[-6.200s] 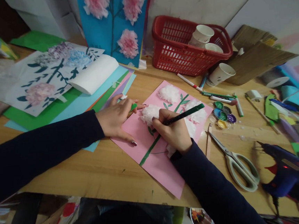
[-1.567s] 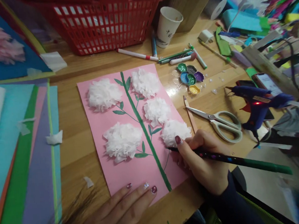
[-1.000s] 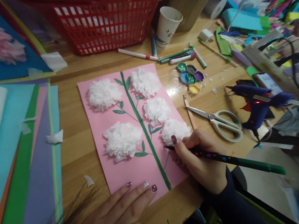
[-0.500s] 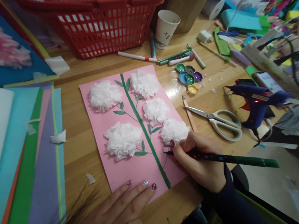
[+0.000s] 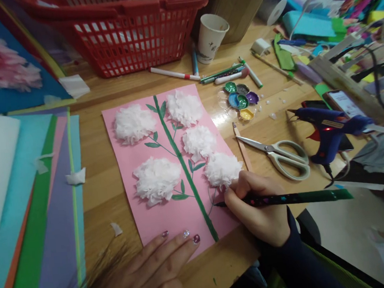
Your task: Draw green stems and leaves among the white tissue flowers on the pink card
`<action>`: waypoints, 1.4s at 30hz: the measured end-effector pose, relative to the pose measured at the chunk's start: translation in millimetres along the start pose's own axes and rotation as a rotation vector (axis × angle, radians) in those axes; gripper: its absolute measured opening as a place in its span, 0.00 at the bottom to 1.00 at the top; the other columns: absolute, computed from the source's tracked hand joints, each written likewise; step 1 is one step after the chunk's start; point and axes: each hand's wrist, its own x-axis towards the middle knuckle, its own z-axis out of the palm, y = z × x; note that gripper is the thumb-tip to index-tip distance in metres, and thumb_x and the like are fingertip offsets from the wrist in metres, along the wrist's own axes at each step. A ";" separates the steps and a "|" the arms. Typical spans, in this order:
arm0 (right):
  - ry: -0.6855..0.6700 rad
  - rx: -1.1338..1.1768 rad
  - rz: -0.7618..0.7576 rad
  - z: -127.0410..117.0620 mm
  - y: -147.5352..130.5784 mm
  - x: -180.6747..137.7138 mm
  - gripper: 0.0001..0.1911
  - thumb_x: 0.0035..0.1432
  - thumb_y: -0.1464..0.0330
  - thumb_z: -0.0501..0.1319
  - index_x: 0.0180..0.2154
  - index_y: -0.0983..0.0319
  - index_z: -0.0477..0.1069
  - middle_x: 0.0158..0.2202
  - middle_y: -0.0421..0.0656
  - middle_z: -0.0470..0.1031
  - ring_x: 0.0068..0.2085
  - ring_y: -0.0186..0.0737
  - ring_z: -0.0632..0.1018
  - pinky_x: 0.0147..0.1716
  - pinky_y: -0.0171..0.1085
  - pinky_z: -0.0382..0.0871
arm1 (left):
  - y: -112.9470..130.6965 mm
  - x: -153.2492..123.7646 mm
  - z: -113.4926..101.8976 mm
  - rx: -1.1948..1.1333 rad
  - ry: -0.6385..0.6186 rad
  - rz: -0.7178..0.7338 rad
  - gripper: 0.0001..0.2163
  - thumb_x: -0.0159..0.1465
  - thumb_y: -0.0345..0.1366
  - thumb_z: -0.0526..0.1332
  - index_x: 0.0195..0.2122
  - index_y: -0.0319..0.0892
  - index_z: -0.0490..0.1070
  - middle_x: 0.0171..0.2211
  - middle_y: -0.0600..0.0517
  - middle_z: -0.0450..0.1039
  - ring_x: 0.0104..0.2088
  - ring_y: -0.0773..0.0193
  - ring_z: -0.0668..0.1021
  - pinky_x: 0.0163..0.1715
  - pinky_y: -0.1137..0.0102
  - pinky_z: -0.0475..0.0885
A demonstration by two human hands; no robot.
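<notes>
Pink paper (image 5: 127, 167) lies on the wooden table with several white ruffled paper flowers (image 5: 158, 179) on it. A thick green stem (image 5: 183, 167) runs down its middle, with thin side stems and green leaves (image 5: 179, 196). My right hand (image 5: 260, 207) is closed around a dark green marker pen (image 5: 300, 197). The pen's tip touches the paper below the lowest right flower, beside a thin leaf outline. My left hand (image 5: 158, 265) lies flat over the paper's lower edge, fingers stretched out and holding nothing.
Scissors (image 5: 289, 160), a blue glue gun (image 5: 331, 127) with a red light and a paint palette (image 5: 242, 99) lie to the right. Behind the paper stand a red basket (image 5: 136, 41) and a paper cup (image 5: 211, 39). Coloured sheets (image 5: 49, 246) are stacked at left.
The pen tip has moved slightly down and right, and the pen's back end has tilted up. A curved leaf outline now shows beside the tip. My left hand has stayed in place.
</notes>
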 end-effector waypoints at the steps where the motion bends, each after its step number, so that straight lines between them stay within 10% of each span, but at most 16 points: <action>1: 0.017 0.020 0.024 0.3 0.5 -0.5 0.20 0.50 0.79 0.61 0.18 0.61 0.52 0.15 0.31 0.56 0.18 0.24 0.59 0.18 0.29 0.53 | 0.0 -1.1 0.9 -0.012 -0.013 -0.010 0.18 0.64 0.30 0.53 0.56 0.45 0.67 0.67 0.54 0.53 0.62 0.63 0.67 0.58 0.67 0.68; 25: 0.076 0.092 0.219 7.4 6.4 -2.5 0.18 0.58 0.69 0.63 0.21 0.59 0.56 0.16 0.35 0.65 0.18 0.29 0.65 0.19 0.34 0.58 | 0.7 2.6 0.7 -0.022 -0.028 -0.036 0.30 0.57 0.24 0.50 0.62 0.45 0.59 0.68 0.59 0.48 0.66 0.69 0.58 0.61 0.70 0.62; 42: -0.011 -0.024 0.043 0.7 2.9 -2.2 0.20 0.50 0.78 0.61 0.18 0.60 0.51 0.16 0.31 0.54 0.18 0.25 0.56 0.18 0.31 0.51 | 1.5 3.0 -1.1 -0.117 -0.047 -0.023 0.17 0.56 0.24 0.53 0.43 0.46 0.72 0.67 0.57 0.52 0.64 0.63 0.62 0.61 0.66 0.65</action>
